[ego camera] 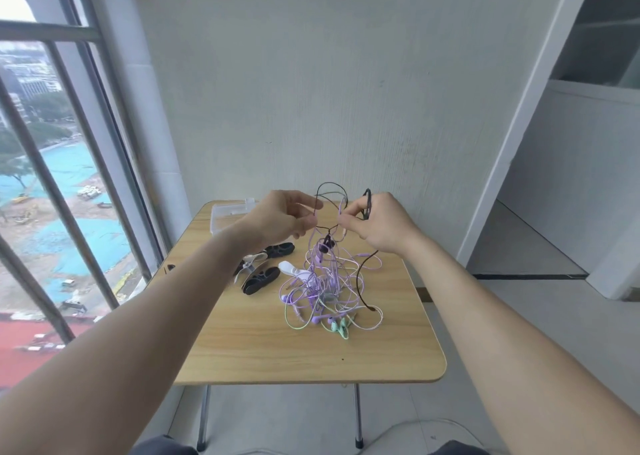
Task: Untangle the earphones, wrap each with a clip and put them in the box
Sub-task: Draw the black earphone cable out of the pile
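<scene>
1. Left hand [282, 217] is raised above the table [263, 344], thumb and fingertips pinched on a black cord [330, 191]. Right hand [375, 222] is level with it, close by, fingers curled around a gathered black loop and pinching a purple cord [320, 247].
2. Earphones [325, 288] hang in one purple, green and black knot from both hands down to the table; the lower coils rest on the wood.
3. Clips [261, 276] lie just left of the knot; the clear box [228, 217] stands at the far left corner, partly hidden by the left hand.
4. Judgement: the black cord is best fed out slowly, loop by loop, never tugged, so that the knot is not tightened.
5. Slack is best kept between the hands.
</scene>
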A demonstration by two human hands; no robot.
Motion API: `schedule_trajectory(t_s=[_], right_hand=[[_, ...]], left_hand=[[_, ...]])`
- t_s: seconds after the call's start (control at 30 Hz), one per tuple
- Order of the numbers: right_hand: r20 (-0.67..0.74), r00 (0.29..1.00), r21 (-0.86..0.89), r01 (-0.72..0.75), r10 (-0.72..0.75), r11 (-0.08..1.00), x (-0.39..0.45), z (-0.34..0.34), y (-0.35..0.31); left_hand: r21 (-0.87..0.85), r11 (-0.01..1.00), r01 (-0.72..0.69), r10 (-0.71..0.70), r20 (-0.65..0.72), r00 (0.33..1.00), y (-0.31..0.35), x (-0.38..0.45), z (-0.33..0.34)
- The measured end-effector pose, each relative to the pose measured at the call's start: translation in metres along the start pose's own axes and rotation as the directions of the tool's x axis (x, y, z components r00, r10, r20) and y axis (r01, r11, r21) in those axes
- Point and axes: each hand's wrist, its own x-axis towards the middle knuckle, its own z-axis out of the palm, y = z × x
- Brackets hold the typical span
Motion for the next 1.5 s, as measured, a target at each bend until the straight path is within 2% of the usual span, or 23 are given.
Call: schedule_trajectory(t_s=[0.13,0.27,0.37,0.47,0.57,0.63,0.7,0.83,0.9,1.03,1.13,1.27,1.37,1.43,1.5], right_hand=[[-0.022,0.999,0.049,-0.028,0.029,0.998,-0.002,-0.005,0.005],[-0.025,0.996,0.103,-0.08,0.083,0.991,-0.003,-0.004,0.004],[-0.033,0.989,0.16,-0.138,0.145,0.977,-0.004,-0.002,0.0],[-0.092,0.97,0.288,-0.19,0.225,0.938,-0.003,0.001,-0.004],[-0.152,0.943,0.362,-0.226,0.297,0.904,-0.002,0.005,-0.002],[-0.139,0.929,0.383,-0.27,0.344,0.884,-0.003,0.004,0.004],[-0.091,0.922,0.398,-0.313,0.377,0.862,-0.005,0.0,0.011],[0.052,0.921,0.388,-0.375,0.387,0.842,-0.006,-0.009,0.018],[0.102,0.911,0.368,-0.408,0.4,0.836,-0.005,-0.011,0.019],[0.002,0.906,0.451,-0.378,0.423,0.808,-0.004,-0.014,0.014],[-0.07,0.907,0.508,-0.326,0.416,0.797,-0.004,-0.012,0.013],[-0.222,0.883,0.64,-0.188,0.414,0.745,-0.003,-0.011,0.015],[-0.187,0.918,0.696,-0.127,0.35,0.707,-0.007,-0.013,0.01],[-0.195,0.937,0.649,-0.098,0.29,0.754,-0.008,-0.015,0.008],[-0.216,0.956,0.521,-0.058,0.197,0.852,-0.008,-0.015,0.009]], left_hand=[[-0.009,0.998,0.058,-0.058,-0.117,0.991,-0.003,-0.001,-0.008],[-0.117,0.99,0.082,-0.107,-0.227,0.968,-0.004,-0.002,-0.005],[-0.281,0.955,0.094,-0.18,-0.298,0.937,-0.005,0.0,-0.001],[-0.417,0.907,0.06,-0.22,-0.349,0.911,-0.002,0.001,0.006],[-0.408,0.912,0.038,-0.241,-0.46,0.854,0.0,0.003,0.01],[-0.359,0.933,0.038,-0.247,-0.559,0.792,-0.004,0.005,0.006],[-0.292,0.956,0.04,-0.214,-0.594,0.775,-0.009,0.008,-0.001],[-0.17,0.981,0.091,-0.172,-0.563,0.808,-0.014,0.008,-0.006],[-0.183,0.978,0.104,-0.189,-0.549,0.814,-0.014,0.008,-0.008],[-0.388,0.918,0.08,-0.265,-0.453,0.851,-0.01,0.007,-0.006],[-0.408,0.908,0.097,-0.275,-0.404,0.872,-0.009,0.005,-0.005],[-0.232,0.968,0.091,-0.199,-0.497,0.845,-0.009,0.004,-0.004],[-0.147,0.984,0.103,-0.162,-0.476,0.864,-0.004,0.002,-0.003],[-0.106,0.988,0.114,-0.15,-0.45,0.88,0.0,0.001,-0.003],[-0.059,0.993,0.103,-0.118,-0.412,0.904,0.001,0.002,-0.004]])
